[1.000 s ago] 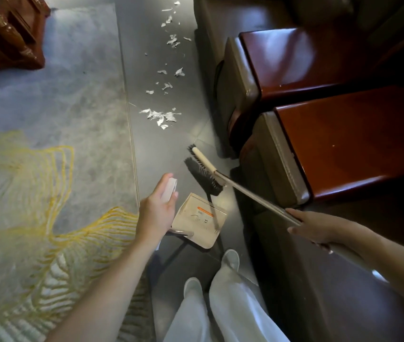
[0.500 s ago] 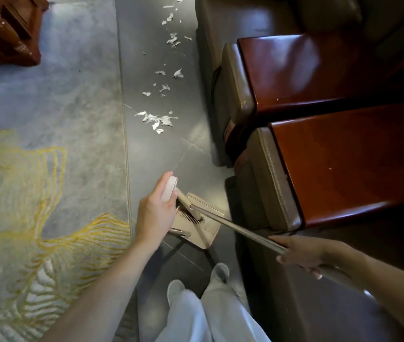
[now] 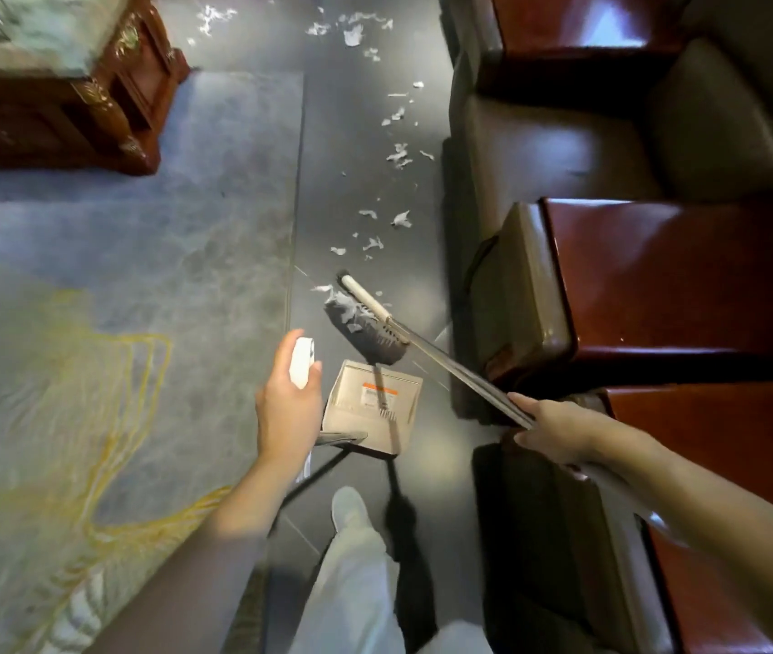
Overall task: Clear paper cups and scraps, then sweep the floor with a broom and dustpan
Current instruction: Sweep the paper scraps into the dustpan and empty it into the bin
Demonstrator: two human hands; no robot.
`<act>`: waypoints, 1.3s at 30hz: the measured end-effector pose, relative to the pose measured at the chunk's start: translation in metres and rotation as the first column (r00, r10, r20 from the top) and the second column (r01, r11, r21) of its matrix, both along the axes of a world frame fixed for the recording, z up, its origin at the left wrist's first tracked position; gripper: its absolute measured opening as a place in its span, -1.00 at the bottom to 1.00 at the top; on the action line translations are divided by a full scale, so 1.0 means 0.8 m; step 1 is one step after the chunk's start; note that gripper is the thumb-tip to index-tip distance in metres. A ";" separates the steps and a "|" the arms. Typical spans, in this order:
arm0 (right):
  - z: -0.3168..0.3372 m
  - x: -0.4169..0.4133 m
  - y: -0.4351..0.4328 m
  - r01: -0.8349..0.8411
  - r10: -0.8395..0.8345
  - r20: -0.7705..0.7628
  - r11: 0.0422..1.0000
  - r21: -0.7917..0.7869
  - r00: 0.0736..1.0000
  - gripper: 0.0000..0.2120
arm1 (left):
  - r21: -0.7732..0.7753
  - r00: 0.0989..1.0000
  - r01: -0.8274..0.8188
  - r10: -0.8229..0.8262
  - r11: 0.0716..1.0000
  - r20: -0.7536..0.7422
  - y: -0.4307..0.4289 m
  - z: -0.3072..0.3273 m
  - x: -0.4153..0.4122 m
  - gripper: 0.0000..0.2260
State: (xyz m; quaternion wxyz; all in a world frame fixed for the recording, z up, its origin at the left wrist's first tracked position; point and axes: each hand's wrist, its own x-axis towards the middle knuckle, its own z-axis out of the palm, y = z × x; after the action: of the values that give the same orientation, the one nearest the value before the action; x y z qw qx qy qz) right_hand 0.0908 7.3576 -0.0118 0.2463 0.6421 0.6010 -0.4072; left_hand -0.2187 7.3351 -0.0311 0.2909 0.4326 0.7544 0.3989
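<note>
- Dustpan held by left hand, fingers curled round its white handle.
- Broom head just beyond dustpan, scraps on bristles; right hand fingers wrapped round pole.
- More scraps on floor farther beyond dustpan.

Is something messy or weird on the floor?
Yes. Torn white paper scraps lie scattered along the dark floor beside the sofa, and a few sit on the broom.

Living room: leather armchairs, patterned rug, carved wooden table.
</note>
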 end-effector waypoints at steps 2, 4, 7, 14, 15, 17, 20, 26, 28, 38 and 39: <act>-0.001 -0.021 0.057 -0.038 0.037 0.028 0.998 0.040 0.999 -0.33 | -0.008 1.000 -0.008 0.008 1.000 0.019 0.046 -0.002 -0.017 -0.67; 0.003 -0.038 0.110 -0.043 0.042 0.022 0.999 0.014 0.999 -0.35 | -0.037 1.000 -0.002 0.002 0.999 0.009 0.092 -0.004 -0.032 -0.68; 0.006 -0.062 0.187 -0.038 0.038 0.004 0.999 0.005 0.999 -0.36 | -0.080 1.000 -0.011 0.009 0.997 -0.018 0.157 -0.006 -0.049 -0.67; -0.045 -0.115 0.370 -0.172 0.172 0.083 0.985 -0.011 0.982 -0.33 | -0.103 0.984 -0.145 0.132 0.984 -0.120 0.287 -0.013 -0.065 -0.68; -0.053 -0.118 0.385 -0.178 0.181 0.067 0.983 -0.044 0.981 -0.33 | -0.109 0.978 -0.164 0.148 0.980 -0.144 0.299 -0.012 -0.064 -0.69; -0.064 -0.113 0.402 -0.074 0.066 -0.051 0.983 -0.170 0.996 -0.36 | -0.083 0.979 -0.168 0.157 0.982 -0.130 0.317 -0.009 -0.057 -0.70; -0.045 -0.096 0.414 -0.083 0.047 -0.114 0.936 -0.341 0.992 -0.45 | -0.070 0.981 -0.192 0.188 0.979 -0.048 0.346 0.001 -0.046 -0.70; 0.019 -0.063 0.462 -0.259 0.246 -0.088 0.865 -0.430 0.965 -0.39 | -0.103 0.958 -0.265 0.249 0.959 -0.146 0.370 0.004 -0.050 -0.70; 0.034 -0.065 0.484 -0.385 0.407 -0.030 0.836 -0.391 0.913 -0.34 | -0.109 0.949 -0.296 0.279 0.949 -0.146 0.371 0.003 -0.055 -0.70; 0.006 -0.194 0.573 -0.601 0.618 0.112 0.784 -0.153 0.778 -0.24 | 0.002 0.926 -0.346 0.342 0.938 -0.162 0.382 -0.004 -0.093 -0.68; -0.004 -0.209 0.573 -0.530 0.546 0.098 0.835 -0.146 0.832 -0.24 | -0.002 0.934 -0.327 0.322 0.945 -0.154 0.390 -0.006 -0.102 -0.67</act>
State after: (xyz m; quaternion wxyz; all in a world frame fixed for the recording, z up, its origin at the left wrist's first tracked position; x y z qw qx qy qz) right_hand -0.0765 7.8160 -0.0153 0.4270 0.4583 0.7153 -0.3098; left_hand -0.3003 7.6473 -0.0362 0.1686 0.3273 0.8408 0.3969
